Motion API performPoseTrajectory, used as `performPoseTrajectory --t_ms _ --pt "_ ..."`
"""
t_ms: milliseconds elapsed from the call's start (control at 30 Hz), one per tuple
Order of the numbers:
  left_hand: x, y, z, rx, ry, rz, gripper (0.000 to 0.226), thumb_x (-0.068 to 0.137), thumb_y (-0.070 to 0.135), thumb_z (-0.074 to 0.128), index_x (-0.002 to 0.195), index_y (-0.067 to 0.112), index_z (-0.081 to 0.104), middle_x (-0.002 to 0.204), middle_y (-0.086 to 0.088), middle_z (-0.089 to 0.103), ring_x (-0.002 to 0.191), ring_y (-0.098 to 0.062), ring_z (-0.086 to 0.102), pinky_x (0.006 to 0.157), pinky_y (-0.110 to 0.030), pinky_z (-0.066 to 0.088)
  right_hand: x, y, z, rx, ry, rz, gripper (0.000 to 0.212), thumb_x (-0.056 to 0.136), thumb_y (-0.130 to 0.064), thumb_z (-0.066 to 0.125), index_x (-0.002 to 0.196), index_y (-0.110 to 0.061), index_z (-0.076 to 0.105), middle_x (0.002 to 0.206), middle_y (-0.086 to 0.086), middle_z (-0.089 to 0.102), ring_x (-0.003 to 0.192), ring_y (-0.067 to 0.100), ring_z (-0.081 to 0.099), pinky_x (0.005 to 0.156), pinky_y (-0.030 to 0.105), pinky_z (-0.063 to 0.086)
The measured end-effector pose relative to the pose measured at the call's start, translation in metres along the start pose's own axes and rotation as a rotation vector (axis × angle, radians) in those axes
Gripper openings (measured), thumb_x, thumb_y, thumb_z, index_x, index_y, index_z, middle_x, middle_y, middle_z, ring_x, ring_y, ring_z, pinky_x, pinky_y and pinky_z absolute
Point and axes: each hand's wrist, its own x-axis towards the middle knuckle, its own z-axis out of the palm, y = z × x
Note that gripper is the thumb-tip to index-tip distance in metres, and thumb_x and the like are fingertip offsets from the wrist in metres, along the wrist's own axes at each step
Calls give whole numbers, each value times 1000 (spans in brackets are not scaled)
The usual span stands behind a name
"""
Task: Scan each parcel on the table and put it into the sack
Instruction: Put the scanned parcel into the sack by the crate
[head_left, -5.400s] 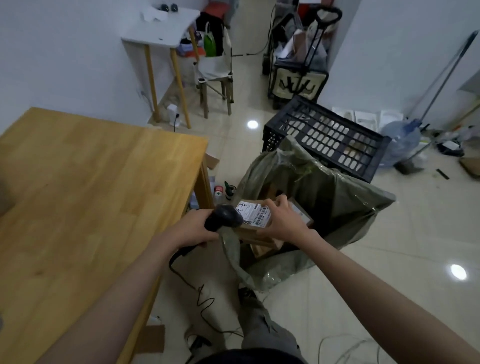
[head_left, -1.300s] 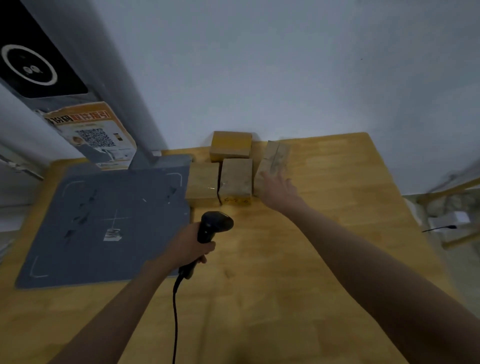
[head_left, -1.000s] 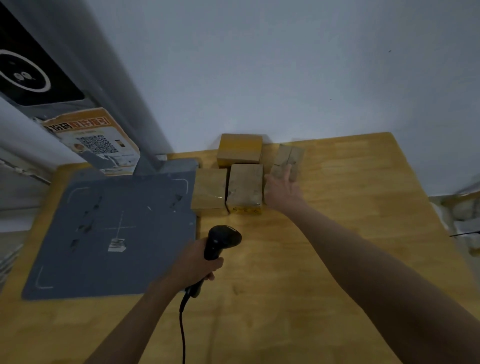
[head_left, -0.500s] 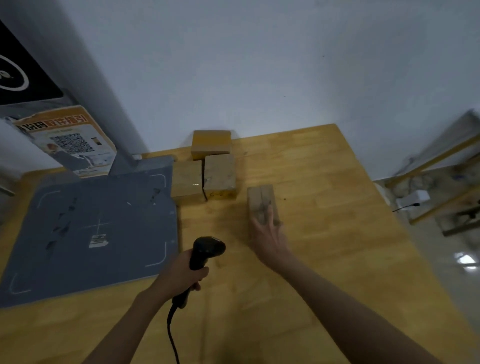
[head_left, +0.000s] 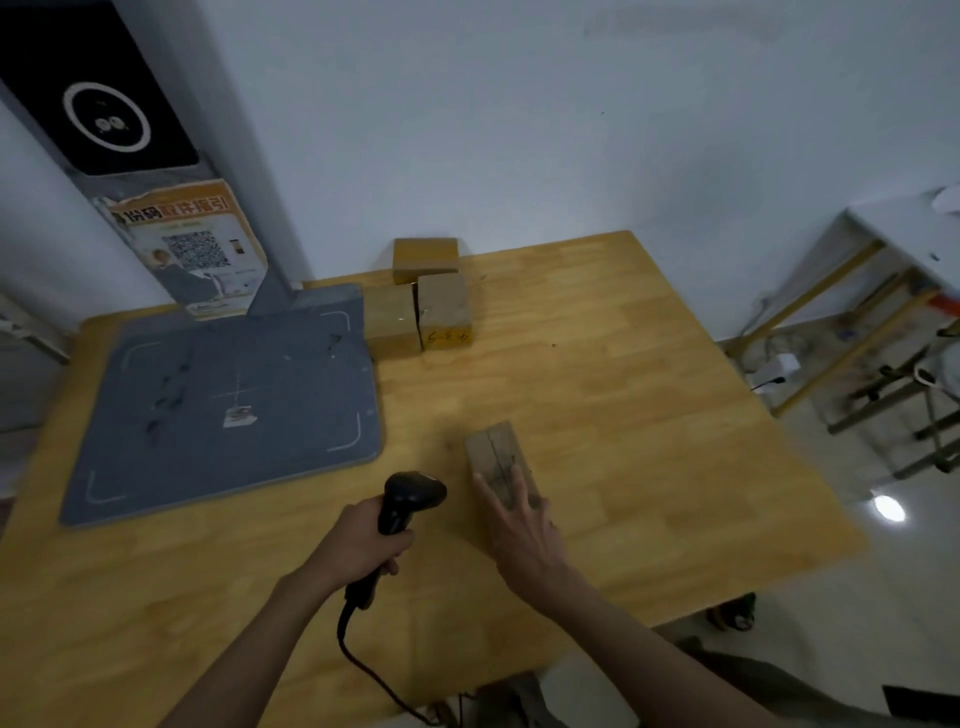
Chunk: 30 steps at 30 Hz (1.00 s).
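Near the front edge of the table (head_left: 649, 415), a small cardboard parcel (head_left: 496, 454) is pressed flat under the straight fingers of the right hand (head_left: 522, 530). The scanner (head_left: 408, 501) is gripped by the left hand (head_left: 358, 545). The parcel is judged light and stiff; its long sides should be pinched.

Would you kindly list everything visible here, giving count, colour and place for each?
Parcels by the wall: three, brown, clustered at the table's far edge.
Near parcel: one, brown, mid-table under the right hand.
Scanner: one, black, corded, in the left hand.
Mat: one, grey, table's left side.
Table: one, light wood.
Poster: one, orange and white, on the grey post.
Left hand: grips the scanner.
Right hand: fingers flat on the near parcel.
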Motion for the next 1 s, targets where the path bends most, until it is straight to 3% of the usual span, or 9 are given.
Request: performPoseTrajectory --t_ms 167,300,367,433,567,667,767,867,1000 --pt "-22 -9 3 7 0 31 12 88 11 68 97 12 62 79 -12 72 62 -21 73 67 -40 61 -8 1 3 113 44 98 87 94 -38 63 157 -37 4 164 4 2 134 44 36 98 58 46" --pt "-26 -11 3 0 10 34 14 88 11 69 99 11 62 81 -11 72 63 -21 73 69 -41 61 1 16 -3 582 204 216 61 86 -33 75 135 -22 40 137 6 28 114 34 54 86 41 53" --pt "-25 -11 2 -7 19 31 14 87 12 69 99 11 62 81 -12 72 63 -22 74 71 -44 61 2 27 -6 868 228 286 49 87 -30 75 127 -19 48 130 8 36 104 27 55 79 33 49" --pt "-22 -11 4 -7 21 25 14 87 12 69 99 11 62 81 -13 72 63 -22 73 71 -44 61 2 40 -2 952 183 308 44 88 -27 73 125 -19 51 128 10 42 103 25 55 80 35 51" --pt "-16 -10 11 -5 14 11 15 88 12 69 100 13 61 80 -12 72 63 -21 73 69 -41 61 1 56 12 918 108 336 43 89 -19 72 127 -19 50 129 13 54 106 25 61 86 42 59" --pt "-13 -9 17 -2 2 4 16 88 13 69 101 14 61 81 -10 72 63 -21 73 70 -41 61 2 54 18 797 140 384 52 90 -11 70 135 -15 44 139 14 45 114 29 58 88 37 56" --pt "-13 -10 19 -3 3 -6 15 88 12 69 100 15 61 82 -10 71 63 -20 73 69 -39 61 6 37 23 525 211 314 63 88 -35 73 141 -26 39 151 11 28 130 34 48 101 47 51" --pt "-14 -12 16 11 11 -21 15 89 13 69 101 15 60 84 -8 71 63 -18 73 66 -35 60 16 13 26 281 100 266 90 81 -67 67 152 -31 25 163 13 9 150 40 15 119 55 25" --pt "-15 -18 10 14 23 -38 17 89 13 69 103 14 60 84 -8 71 63 -17 74 65 -32 59 25 -5 30 130 -15 284 114 75 -73 69 158 -27 4 165 19 -10 151 49 3 117 61 21"
